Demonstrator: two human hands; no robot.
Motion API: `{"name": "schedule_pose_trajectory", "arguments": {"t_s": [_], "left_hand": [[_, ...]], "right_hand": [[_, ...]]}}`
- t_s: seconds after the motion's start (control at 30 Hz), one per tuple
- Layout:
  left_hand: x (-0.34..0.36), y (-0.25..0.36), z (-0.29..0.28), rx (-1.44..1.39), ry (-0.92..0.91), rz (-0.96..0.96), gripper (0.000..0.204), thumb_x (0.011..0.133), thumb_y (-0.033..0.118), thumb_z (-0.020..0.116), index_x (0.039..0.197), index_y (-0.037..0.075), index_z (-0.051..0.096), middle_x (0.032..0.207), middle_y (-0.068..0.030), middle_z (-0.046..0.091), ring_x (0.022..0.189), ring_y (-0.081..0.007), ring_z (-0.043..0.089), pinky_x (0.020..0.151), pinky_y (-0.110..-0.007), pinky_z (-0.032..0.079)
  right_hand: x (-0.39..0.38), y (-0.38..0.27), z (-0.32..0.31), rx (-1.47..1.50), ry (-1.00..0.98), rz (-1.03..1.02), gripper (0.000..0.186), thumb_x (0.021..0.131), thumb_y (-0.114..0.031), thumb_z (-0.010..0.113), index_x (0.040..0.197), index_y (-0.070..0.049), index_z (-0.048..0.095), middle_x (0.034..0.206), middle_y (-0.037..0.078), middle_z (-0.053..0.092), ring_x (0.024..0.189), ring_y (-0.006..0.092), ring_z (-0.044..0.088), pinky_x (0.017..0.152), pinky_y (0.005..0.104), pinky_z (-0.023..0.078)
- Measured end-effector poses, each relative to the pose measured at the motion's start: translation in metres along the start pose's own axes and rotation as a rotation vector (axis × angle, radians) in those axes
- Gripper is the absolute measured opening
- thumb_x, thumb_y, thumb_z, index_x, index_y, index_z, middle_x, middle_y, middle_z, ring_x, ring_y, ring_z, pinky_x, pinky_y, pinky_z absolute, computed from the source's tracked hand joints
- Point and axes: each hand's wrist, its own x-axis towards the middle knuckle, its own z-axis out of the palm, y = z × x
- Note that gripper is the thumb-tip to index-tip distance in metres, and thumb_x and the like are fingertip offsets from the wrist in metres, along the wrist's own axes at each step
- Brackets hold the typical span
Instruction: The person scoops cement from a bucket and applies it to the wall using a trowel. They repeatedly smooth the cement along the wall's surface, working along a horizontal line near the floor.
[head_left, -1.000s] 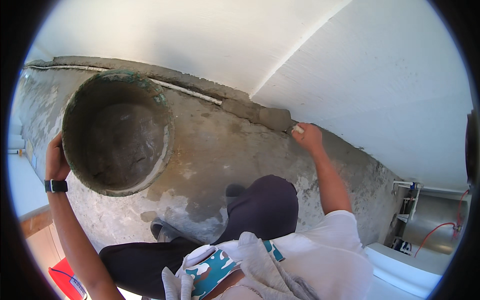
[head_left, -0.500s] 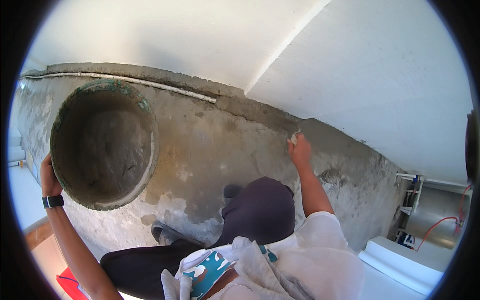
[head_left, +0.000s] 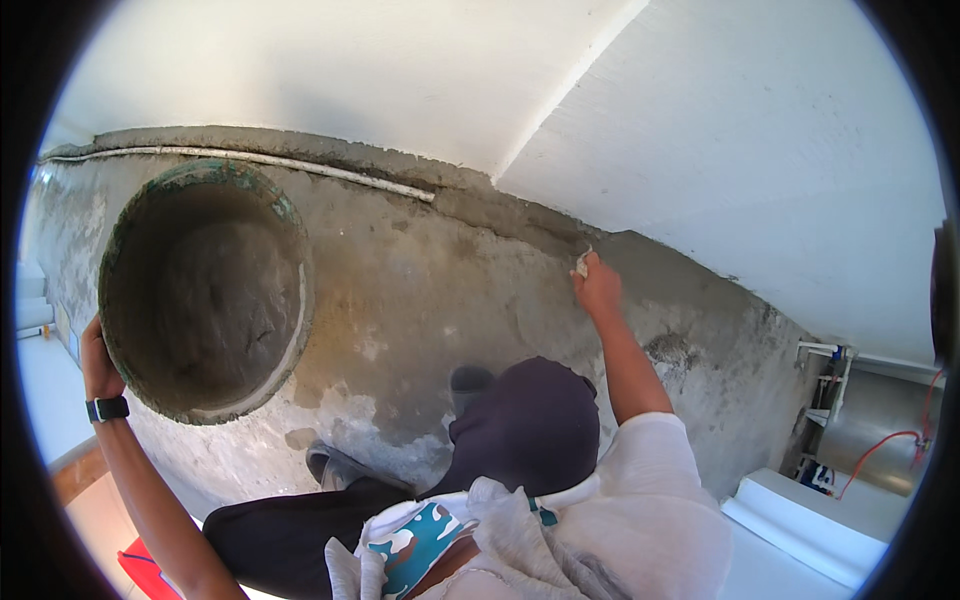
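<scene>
My left hand (head_left: 99,362) grips the outer side of a large, round, cement-crusted bucket (head_left: 303,335), its fingers partly hidden behind the wall. The bucket is tilted so that its grey-coated inside shows. My right hand (head_left: 598,286) is closed around the pale handle of what looks like a trowel (head_left: 582,264). A thin bent neck shows above the fist, but the blade is hard to tell from the grey mortar. That hand is beside the strip of smoothed mortar (head_left: 540,232) along the foot of the white wall (head_left: 720,150).
A thin white pipe (head_left: 330,172) runs along the wall's foot behind the bucket. My dark boots (head_left: 345,468) stand on the rough, patchy cement floor (head_left: 400,300). At the right are a metal tank (head_left: 875,400) with red tubing and a white ledge (head_left: 810,525).
My right hand and the trowel have shifted slightly left and away from me along the mortar strip. My left hand stays on the bucket, which has barely moved.
</scene>
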Motion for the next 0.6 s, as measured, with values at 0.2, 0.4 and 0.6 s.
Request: {"name": "schedule_pose_trajectory", "arguments": {"t_s": [0.2, 0.4, 0.6], "left_hand": [[0.001, -0.001, -0.007, 0.035, -0.044, 0.018, 0.038, 0.108, 0.013, 0.036, 0.134, -0.005, 0.056, 0.126, -0.0164, 0.068, 0.108, -0.0245, 0.069, 0.096, -0.039, 0.058], [-0.004, 0.000, 0.004, 0.011, -0.037, 0.019, 0.038, 0.108, 0.013, 0.035, 0.134, -0.005, 0.057, 0.126, -0.0165, 0.068, 0.108, -0.0247, 0.069, 0.097, -0.039, 0.057], [-0.011, 0.003, 0.017, 0.033, -0.060, 0.044, 0.038, 0.108, 0.013, 0.035, 0.133, -0.005, 0.058, 0.126, -0.0155, 0.068, 0.110, -0.0242, 0.068, 0.098, -0.039, 0.056]], "right_hand": [[0.000, -0.003, 0.020, 0.075, 0.107, -0.043, 0.034, 0.086, -0.023, 0.075, 0.111, -0.008, 0.058, 0.096, 0.016, 0.069, 0.093, 0.0387, 0.066, 0.079, 0.0505, 0.049], [0.002, -0.006, 0.015, 0.106, 0.095, -0.078, 0.033, 0.086, -0.024, 0.075, 0.109, -0.008, 0.059, 0.094, 0.017, 0.069, 0.090, 0.0401, 0.067, 0.074, 0.0499, 0.051], [0.009, -0.025, 0.008, 0.170, 0.073, -0.076, 0.036, 0.085, -0.028, 0.078, 0.111, -0.011, 0.060, 0.098, 0.018, 0.071, 0.092, 0.0410, 0.068, 0.077, 0.0490, 0.053]]}}
